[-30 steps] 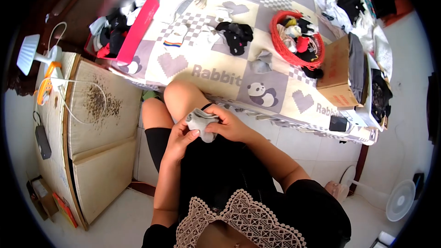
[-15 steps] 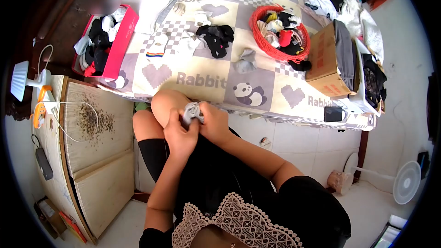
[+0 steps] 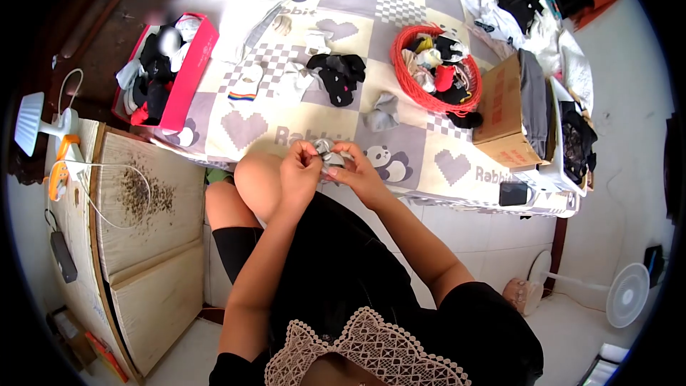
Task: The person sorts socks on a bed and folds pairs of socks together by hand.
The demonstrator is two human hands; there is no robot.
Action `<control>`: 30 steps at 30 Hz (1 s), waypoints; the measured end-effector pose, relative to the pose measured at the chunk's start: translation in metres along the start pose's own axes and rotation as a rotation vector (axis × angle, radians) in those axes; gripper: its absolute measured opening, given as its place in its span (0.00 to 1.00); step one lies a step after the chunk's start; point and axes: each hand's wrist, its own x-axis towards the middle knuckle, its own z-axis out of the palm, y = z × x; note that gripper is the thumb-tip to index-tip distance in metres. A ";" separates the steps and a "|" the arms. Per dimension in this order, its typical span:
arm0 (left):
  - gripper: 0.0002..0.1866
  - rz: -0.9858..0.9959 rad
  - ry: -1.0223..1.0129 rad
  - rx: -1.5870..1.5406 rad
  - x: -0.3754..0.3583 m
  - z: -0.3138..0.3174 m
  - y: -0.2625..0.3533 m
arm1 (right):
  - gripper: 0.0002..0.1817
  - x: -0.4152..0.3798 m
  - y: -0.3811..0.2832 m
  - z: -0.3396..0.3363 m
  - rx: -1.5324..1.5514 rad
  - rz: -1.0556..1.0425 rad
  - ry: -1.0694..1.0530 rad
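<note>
Above my knees, at the bed's near edge, a bunched grey sock point(image 3: 325, 149) is held between both hands. My left hand point(image 3: 300, 166) pinches its left side, fingers bent inward. On the other side my right hand point(image 3: 359, 174) grips it with thumb and fingers. Part of the sock is hidden behind the fingers. Beyond my hands on the bed lie a loose grey sock point(image 3: 384, 112), black socks point(image 3: 339, 80), a white sock point(image 3: 293, 81) and a white sock with a rainbow band point(image 3: 246, 84).
A red basket point(image 3: 401, 80) of socks stands on the patterned bed point(image 3: 286, 118). At left is a pink box point(image 3: 194, 57) with socks. To the right are a cardboard box point(image 3: 498, 111) holding grey cloth and a clothes pile point(image 3: 493, 11). A wooden cabinet point(image 3: 153, 243) stands at left.
Both hands have moved forward and slightly right with the grey sock, from over my lap toward the bed edge. The sock looks looser and more spread between the fingers.
</note>
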 end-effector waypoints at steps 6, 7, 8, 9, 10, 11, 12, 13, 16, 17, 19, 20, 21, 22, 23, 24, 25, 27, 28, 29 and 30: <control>0.07 -0.200 0.013 -0.357 0.004 0.015 -0.005 | 0.21 0.043 -0.053 -0.045 -1.102 -0.641 0.270; 0.08 -0.206 0.018 -0.353 0.005 0.014 -0.005 | 0.22 0.056 -0.069 -0.056 -1.224 -0.788 0.389; 0.09 -0.210 0.025 -0.348 0.006 0.013 -0.005 | 0.21 0.069 -0.087 -0.068 -1.266 -0.845 0.481; 0.09 -0.207 0.030 -0.350 0.006 0.011 -0.008 | 0.21 0.081 -0.105 -0.079 -1.305 -0.904 0.575; 0.10 -0.218 -0.010 -0.321 0.007 0.008 -0.012 | 0.20 0.093 -0.121 -0.087 -1.307 -0.942 0.641; 0.10 -0.230 -0.050 -0.291 0.008 0.006 -0.015 | 0.19 0.107 -0.132 -0.100 -1.318 -0.961 0.663; 0.10 -0.228 -0.044 -0.290 0.008 0.006 -0.017 | 0.19 0.119 -0.142 -0.111 -1.371 -0.975 0.663; 0.10 -0.222 -0.077 -0.280 0.008 0.008 -0.018 | 0.20 0.133 -0.146 -0.123 -1.470 -0.939 0.611; 0.10 -0.226 -0.122 -0.265 0.008 0.009 -0.027 | 0.26 0.172 -0.121 -0.179 -1.784 -0.718 0.482; 0.10 -0.219 -0.161 -0.250 0.009 0.008 -0.030 | 0.29 0.178 -0.110 -0.187 -1.924 -0.562 0.480; 0.10 -0.210 -0.195 -0.236 0.012 0.008 -0.027 | 0.38 0.185 -0.109 -0.175 -2.088 -0.316 0.481; 0.10 -0.228 -0.185 -0.270 0.011 0.007 -0.026 | 0.38 0.189 -0.109 -0.169 -2.088 -0.319 0.470; 0.10 -0.246 -0.176 -0.303 0.011 0.005 -0.024 | 0.36 0.184 -0.118 -0.145 -2.057 -0.184 0.510; 0.10 -0.247 -0.170 -0.303 0.012 0.003 -0.023 | 0.34 0.179 -0.121 -0.129 -2.021 -0.049 0.550; 0.10 -0.272 -0.168 -0.316 0.014 0.003 -0.021 | 0.30 0.181 -0.106 -0.135 -1.942 -0.333 0.669; 0.10 -0.295 -0.166 -0.330 0.016 0.003 -0.021 | 0.30 0.177 -0.104 -0.127 -1.944 -0.336 0.667; 0.10 -0.294 -0.163 -0.332 0.018 0.003 -0.021 | 0.28 0.172 -0.099 -0.115 -1.825 -0.538 0.588; 0.11 -0.309 -0.139 -0.343 0.018 0.003 -0.024 | 0.27 0.168 -0.079 -0.091 -1.690 -0.725 0.503; 0.11 -0.313 -0.135 -0.343 0.018 0.002 -0.023 | 0.27 0.169 -0.063 -0.082 -1.675 -0.776 0.418; 0.12 -0.328 -0.145 -0.331 0.018 0.002 -0.022 | 0.27 0.168 -0.053 -0.079 -1.658 -0.825 0.336; 0.12 -0.341 -0.155 -0.319 0.020 0.002 -0.020 | 0.26 0.169 -0.047 -0.080 -1.719 -0.635 0.260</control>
